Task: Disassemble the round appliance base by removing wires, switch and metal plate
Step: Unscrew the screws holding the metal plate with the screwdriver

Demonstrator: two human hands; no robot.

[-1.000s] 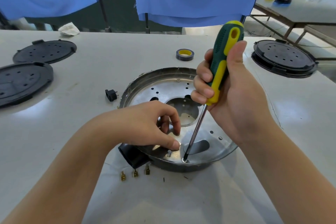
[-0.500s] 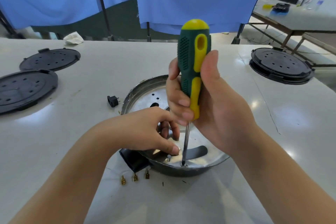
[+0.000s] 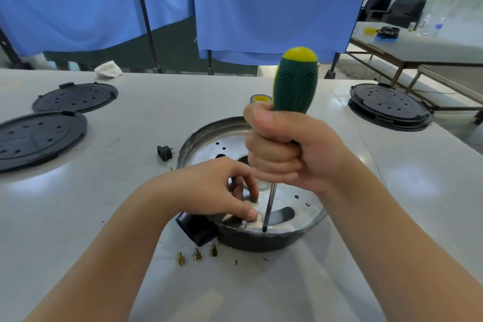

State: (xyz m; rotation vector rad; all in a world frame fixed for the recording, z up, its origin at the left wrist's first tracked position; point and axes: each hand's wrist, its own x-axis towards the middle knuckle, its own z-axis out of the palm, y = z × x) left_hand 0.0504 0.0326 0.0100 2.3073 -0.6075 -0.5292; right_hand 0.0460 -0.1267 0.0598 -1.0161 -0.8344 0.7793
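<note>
A: What's on the white desk (image 3: pixel 261 293)?
B: The round appliance base (image 3: pixel 295 206), centre. Right hand (image 3: pixel 290 150) fists the screwdriver (image 3: pixel 295 86), tip at 6 o'clock.
A: Left hand (image 3: pixel 211 188)?
B: Fingers curled, pinching something small beside the tip.

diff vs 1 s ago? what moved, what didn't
The right hand swung the screwdriver from a rightward lean to near upright and regripped the handle in a full fist; the tip stayed at the near rim of the metal plate. The left hand kept its fingers beside the tip. Brass terminals unmoved.
</note>
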